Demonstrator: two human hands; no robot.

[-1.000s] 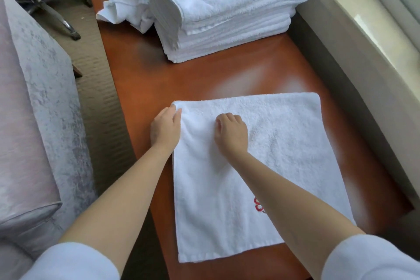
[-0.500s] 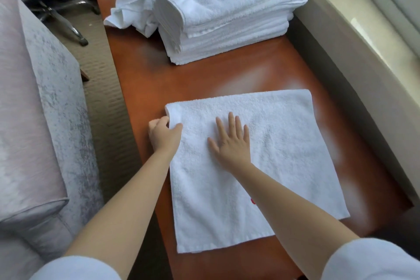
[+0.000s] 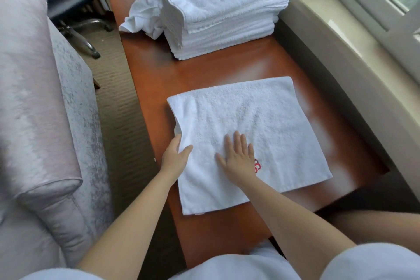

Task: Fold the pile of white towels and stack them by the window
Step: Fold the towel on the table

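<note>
Lying flat on the reddish-brown wooden surface [image 3: 227, 70]: one white towel [image 3: 268, 125], folded over, roughly square, near edge close to the person. Red embroidered mark [image 3: 257, 165] on the towel, partly hidden by the right wrist.

Left hand [image 3: 175, 159] at the towel's left edge, thumb on top, fingers [image 3: 177, 141] tucked under the lifted edge; pinching the cloth there. Edge slightly raised just above that grip.

Right hand [image 3: 238, 157] pressed palm-down on the towel, fingers straight and spread, holding nothing, just beside the red mark. Both forearms bare, white sleeves [image 3: 368, 263] at bottom of view.

Farther along the same surface, well apart from the flat towel: stack of folded white towels [image 3: 222, 25], neat, many layers, a red mark on the top one. Stack sits at the window side, next to the pale sill [image 3: 341, 36]. Window frame [image 3: 372, 4] at upper right.

Touching the stack on its left and behind: heap of unfolded white towels [image 3: 145, 11], crumpled, one corner hanging toward the surface's left edge.

Left of the surface: pale upholstered sofa arm [image 3: 38, 120], then ribbed carpet [image 3: 118, 107]. Chrome chair base [image 3: 84, 41] on the carpet at upper left, dark seat above it.
</note>
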